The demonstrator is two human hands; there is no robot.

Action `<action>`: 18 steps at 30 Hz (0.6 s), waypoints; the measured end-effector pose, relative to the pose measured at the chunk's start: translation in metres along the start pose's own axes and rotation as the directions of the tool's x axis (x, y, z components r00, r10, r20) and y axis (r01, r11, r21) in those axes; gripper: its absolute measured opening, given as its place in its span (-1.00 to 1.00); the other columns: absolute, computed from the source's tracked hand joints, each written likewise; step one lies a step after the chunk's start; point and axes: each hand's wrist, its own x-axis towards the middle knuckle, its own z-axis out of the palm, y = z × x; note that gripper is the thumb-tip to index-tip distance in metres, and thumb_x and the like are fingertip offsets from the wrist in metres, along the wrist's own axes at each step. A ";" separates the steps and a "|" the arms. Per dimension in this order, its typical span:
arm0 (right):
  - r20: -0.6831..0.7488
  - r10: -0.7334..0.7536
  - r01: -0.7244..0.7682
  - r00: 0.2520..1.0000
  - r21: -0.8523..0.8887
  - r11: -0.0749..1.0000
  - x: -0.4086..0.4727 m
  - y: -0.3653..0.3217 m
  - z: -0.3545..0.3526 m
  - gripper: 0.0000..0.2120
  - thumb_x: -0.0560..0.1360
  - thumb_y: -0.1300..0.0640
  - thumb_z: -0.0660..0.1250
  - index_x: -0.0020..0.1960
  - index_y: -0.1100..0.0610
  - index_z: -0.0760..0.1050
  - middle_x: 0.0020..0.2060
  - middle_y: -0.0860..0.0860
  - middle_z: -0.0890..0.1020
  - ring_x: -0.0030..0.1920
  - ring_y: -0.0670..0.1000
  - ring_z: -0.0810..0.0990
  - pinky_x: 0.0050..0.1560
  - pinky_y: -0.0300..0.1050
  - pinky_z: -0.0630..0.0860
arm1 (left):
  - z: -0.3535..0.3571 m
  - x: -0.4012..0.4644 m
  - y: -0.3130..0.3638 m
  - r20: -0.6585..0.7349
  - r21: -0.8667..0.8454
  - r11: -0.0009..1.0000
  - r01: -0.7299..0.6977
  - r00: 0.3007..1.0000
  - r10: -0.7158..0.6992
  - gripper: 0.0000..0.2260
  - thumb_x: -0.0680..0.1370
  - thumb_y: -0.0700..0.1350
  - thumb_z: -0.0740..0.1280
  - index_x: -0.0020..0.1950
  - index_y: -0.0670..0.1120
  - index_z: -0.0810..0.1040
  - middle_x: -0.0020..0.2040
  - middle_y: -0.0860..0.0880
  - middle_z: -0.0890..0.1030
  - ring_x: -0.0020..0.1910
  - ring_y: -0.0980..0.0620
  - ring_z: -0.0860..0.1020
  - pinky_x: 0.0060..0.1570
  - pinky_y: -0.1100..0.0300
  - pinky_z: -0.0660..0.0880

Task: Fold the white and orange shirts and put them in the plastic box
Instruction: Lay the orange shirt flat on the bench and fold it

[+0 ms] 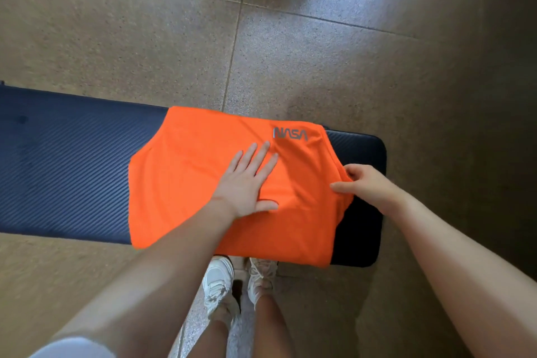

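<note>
Orange shirt [203, 183] lying at bench [58, 154] right end, left hand [247, 180] pressing flat with straight fingers, right hand [363, 183] pinching right edge; keeping palm firm while drawing pinched edge over evenly, avoiding bunching.

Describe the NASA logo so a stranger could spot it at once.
Start at the long dark padded bench across the tiled floor. The orange shirt covers its right end. The grey NASA logo sits near the shirt's far right corner, upside down, the fabric's only print.
</note>
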 end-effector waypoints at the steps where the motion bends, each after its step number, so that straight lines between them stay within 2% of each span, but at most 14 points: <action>1: 0.006 0.016 -0.016 1.000 -0.051 0.999 0.001 0.003 -0.003 -0.81 0.37 0.28 0.45 -0.03 0.27 0.57 -0.22 0.07 0.62 -0.22 -0.06 0.57 -0.20 -0.29 0.50 | 0.004 0.004 0.001 0.032 -0.013 1.000 0.013 0.999 -0.012 -0.06 0.33 0.40 0.24 0.52 0.00 -0.09 0.55 -0.10 -0.10 0.52 -0.18 -0.03 0.46 -0.08 -0.07; 2: 0.004 0.031 -0.031 1.000 -0.075 0.997 0.000 0.005 -0.007 -0.81 0.37 0.27 0.46 -0.04 0.27 0.57 -0.23 0.06 0.61 -0.23 -0.04 0.55 -0.21 -0.31 0.49 | 0.005 0.005 0.002 0.055 -0.022 0.999 0.038 0.998 -0.037 0.01 0.29 0.43 0.26 0.49 0.04 -0.24 0.52 -0.05 -0.25 0.53 -0.13 -0.16 0.46 -0.05 -0.18; 4: 0.009 0.051 -0.050 0.999 -0.060 0.997 -0.002 0.008 -0.016 -0.85 0.39 0.26 0.44 -0.07 0.24 0.56 -0.28 0.03 0.58 -0.27 -0.06 0.51 -0.34 -0.41 0.45 | 0.005 0.005 0.004 0.067 -0.009 0.998 0.068 0.995 -0.067 0.08 0.23 0.46 0.28 0.41 0.09 -0.38 0.43 0.02 -0.40 0.51 -0.07 -0.28 0.44 -0.02 -0.29; 7: 0.044 0.088 -0.087 0.995 -0.022 0.996 -0.007 0.013 -0.025 -0.90 0.41 0.22 0.43 -0.11 0.16 0.53 -0.24 0.03 0.58 -0.23 -0.05 0.54 -0.23 -0.23 0.50 | 0.004 0.004 0.005 0.087 0.001 0.996 0.090 0.992 -0.090 0.11 0.20 0.47 0.29 0.37 0.10 -0.44 0.40 0.03 -0.46 0.48 -0.03 -0.35 0.43 -0.01 -0.33; 9: 0.052 0.111 -0.109 0.992 -0.034 0.993 -0.008 0.017 -0.027 -0.91 0.41 0.19 0.43 -0.16 0.09 0.51 -0.24 0.00 0.58 -0.22 -0.05 0.55 -0.25 -0.20 0.50 | 0.004 0.005 0.005 0.079 0.005 0.994 0.109 0.991 -0.109 0.13 0.19 0.47 0.30 0.37 0.09 -0.45 0.39 0.03 -0.47 0.47 -0.03 -0.36 0.43 -0.02 -0.33; 10: 0.006 0.104 -0.103 0.995 -0.082 0.991 -0.007 0.020 -0.026 -0.91 0.41 0.18 0.43 -0.17 0.08 0.51 -0.24 0.00 0.58 -0.21 -0.03 0.55 -0.27 -0.19 0.49 | 0.004 0.004 0.006 0.077 0.008 0.994 0.112 0.991 -0.112 0.13 0.19 0.47 0.30 0.38 0.09 -0.45 0.39 0.03 -0.48 0.48 -0.04 -0.36 0.43 -0.02 -0.33; 12: -0.217 0.034 -0.093 0.976 -0.270 0.958 -0.005 0.024 -0.021 -0.92 0.41 0.17 0.41 -0.12 0.11 0.53 -0.16 0.05 0.60 -0.10 0.06 0.57 -0.16 -0.11 0.47 | 0.003 0.004 0.007 0.085 0.026 0.993 0.111 0.990 -0.113 0.14 0.19 0.47 0.29 0.39 0.08 -0.44 0.38 0.03 -0.48 0.49 -0.07 -0.33 0.43 -0.02 -0.32; 14: -0.428 -0.056 -0.123 0.902 -0.380 0.917 -0.007 0.028 -0.009 -0.87 0.45 0.21 0.35 -0.01 0.16 0.51 -0.03 0.14 0.59 0.02 0.15 0.55 0.02 0.00 0.47 | 0.002 0.005 0.008 0.087 0.046 0.992 0.115 0.989 -0.119 0.14 0.19 0.48 0.29 0.45 0.07 -0.38 0.41 0.01 -0.46 0.50 -0.09 -0.31 0.44 -0.03 -0.30; 18: -0.549 -0.086 -0.169 0.831 -0.396 0.903 -0.021 0.035 0.024 -0.68 0.52 0.18 0.26 0.26 0.17 0.36 0.20 0.17 0.43 0.17 0.22 0.46 0.16 0.12 0.44 | 0.000 -0.002 0.015 0.016 0.022 0.991 0.128 0.992 -0.129 0.11 0.23 0.42 0.32 0.51 0.01 -0.26 0.53 -0.08 -0.29 0.52 -0.09 -0.22 0.46 0.00 -0.22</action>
